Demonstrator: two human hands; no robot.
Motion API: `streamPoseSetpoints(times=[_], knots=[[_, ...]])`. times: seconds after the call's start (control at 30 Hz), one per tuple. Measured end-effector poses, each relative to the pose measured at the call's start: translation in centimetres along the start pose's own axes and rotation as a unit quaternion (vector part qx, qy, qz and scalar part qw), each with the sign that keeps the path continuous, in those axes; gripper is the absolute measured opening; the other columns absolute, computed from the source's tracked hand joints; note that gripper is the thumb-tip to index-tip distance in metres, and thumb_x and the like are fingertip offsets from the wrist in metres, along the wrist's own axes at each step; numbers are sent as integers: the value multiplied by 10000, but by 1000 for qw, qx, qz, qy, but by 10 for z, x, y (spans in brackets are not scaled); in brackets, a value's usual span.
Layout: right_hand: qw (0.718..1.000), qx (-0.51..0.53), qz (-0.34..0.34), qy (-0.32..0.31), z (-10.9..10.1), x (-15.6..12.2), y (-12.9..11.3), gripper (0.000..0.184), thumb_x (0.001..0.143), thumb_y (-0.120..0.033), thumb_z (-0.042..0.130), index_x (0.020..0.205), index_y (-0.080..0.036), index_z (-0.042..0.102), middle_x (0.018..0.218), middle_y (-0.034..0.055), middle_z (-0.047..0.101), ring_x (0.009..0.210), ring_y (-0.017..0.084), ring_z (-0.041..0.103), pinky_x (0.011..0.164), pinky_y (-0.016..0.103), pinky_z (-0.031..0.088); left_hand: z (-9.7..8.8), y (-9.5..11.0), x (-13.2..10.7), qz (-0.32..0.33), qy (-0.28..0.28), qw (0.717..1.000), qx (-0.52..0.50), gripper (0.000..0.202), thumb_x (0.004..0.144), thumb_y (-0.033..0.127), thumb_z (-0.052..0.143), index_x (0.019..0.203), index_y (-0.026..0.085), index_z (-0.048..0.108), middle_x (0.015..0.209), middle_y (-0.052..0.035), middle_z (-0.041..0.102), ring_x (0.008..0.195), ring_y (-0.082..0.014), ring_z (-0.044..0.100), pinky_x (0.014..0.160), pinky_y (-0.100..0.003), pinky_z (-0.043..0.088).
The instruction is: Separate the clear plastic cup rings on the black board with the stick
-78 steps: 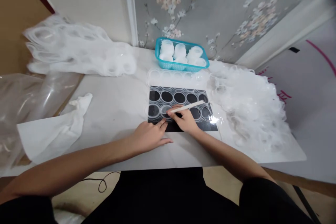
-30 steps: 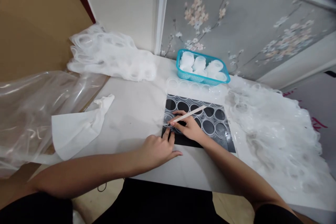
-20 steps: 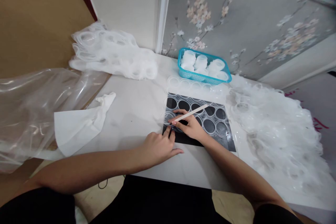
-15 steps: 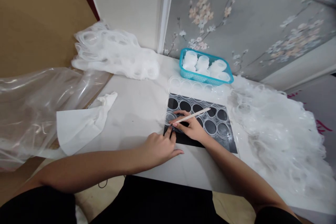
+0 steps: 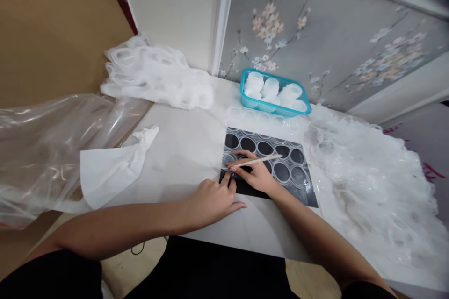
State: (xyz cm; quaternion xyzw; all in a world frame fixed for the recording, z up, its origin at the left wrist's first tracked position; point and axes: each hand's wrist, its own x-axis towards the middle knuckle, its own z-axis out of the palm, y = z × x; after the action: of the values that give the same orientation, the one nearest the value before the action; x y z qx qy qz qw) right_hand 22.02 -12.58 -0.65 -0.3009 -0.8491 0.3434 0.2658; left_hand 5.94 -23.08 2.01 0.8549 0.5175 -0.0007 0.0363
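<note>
My right hand (image 5: 255, 175) is closed around a thin pale stick (image 5: 268, 159), whose far end points up and right. The hand rests over a black mat (image 5: 296, 191) covered by a clear sheet of joined rings (image 5: 281, 172). My left hand (image 5: 213, 198) lies at the mat's lower left edge, index and middle fingers stretched onto it, thumb apart, close to the right fingertips. Whatever lies under the fingertips is too small to make out. The sheet's left-end ring reaches past the mat's edge.
A turquoise basket (image 5: 277, 110) of white ring stacks stands at the back by the wall. Heaps of translucent ring sheets lie at back left (image 5: 157, 74) and right (image 5: 379, 187). A crumpled white sheet (image 5: 112, 168) and clear plastic film (image 5: 63, 149) are on the left.
The stick has tilted lower, closer to level, in my right hand. My left hand stays nearly in place at the mat's edge. The whole view has shifted slightly.
</note>
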Motion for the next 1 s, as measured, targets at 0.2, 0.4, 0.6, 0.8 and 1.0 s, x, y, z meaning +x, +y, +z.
streamPoseSetpoints(times=[0.2,0.4,0.6,0.8,1.0], knots=[[1000,12,-1,-2,-1,2,-3,156,875,-285,590,947,-246,723,968,40,743,1152,255,580,988,469,467,3,0,-1,-3,0,1000,-5,714,905,632,269,1240,60,534,1278,-275,535,827,-305,679,591,-380,533],[983,-135,-121,-19,-1,-4,-1,200,897,-229,531,998,-253,703,1005,48,736,1201,256,535,976,486,435,-2,-6,4,1,-3,999,-41,676,896,641,301,1151,93,605,1165,-195,632,835,-293,670,608,-378,533],[931,-283,-230,-31,-10,15,5,232,905,-207,502,1059,-259,668,1033,36,726,1207,243,514,971,461,395,-9,-16,10,-3,-23,996,-82,619,884,647,327,895,156,704,997,-117,695,710,-252,671,598,-361,521],[834,-343,-95,421,-97,42,-2,157,886,-220,553,936,-231,701,906,63,688,972,239,614,833,415,474,-13,-20,10,-9,-42,996,-74,552,889,612,366,955,190,715,1128,-104,677,763,-268,685,611,-371,524],[670,-451,18,589,-219,-37,11,245,865,-324,586,976,-160,730,854,151,669,1027,295,580,870,451,441,-10,-20,11,11,-13,999,-33,460,909,528,409,1036,167,664,1145,-108,674,748,-267,692,603,-374,539]])
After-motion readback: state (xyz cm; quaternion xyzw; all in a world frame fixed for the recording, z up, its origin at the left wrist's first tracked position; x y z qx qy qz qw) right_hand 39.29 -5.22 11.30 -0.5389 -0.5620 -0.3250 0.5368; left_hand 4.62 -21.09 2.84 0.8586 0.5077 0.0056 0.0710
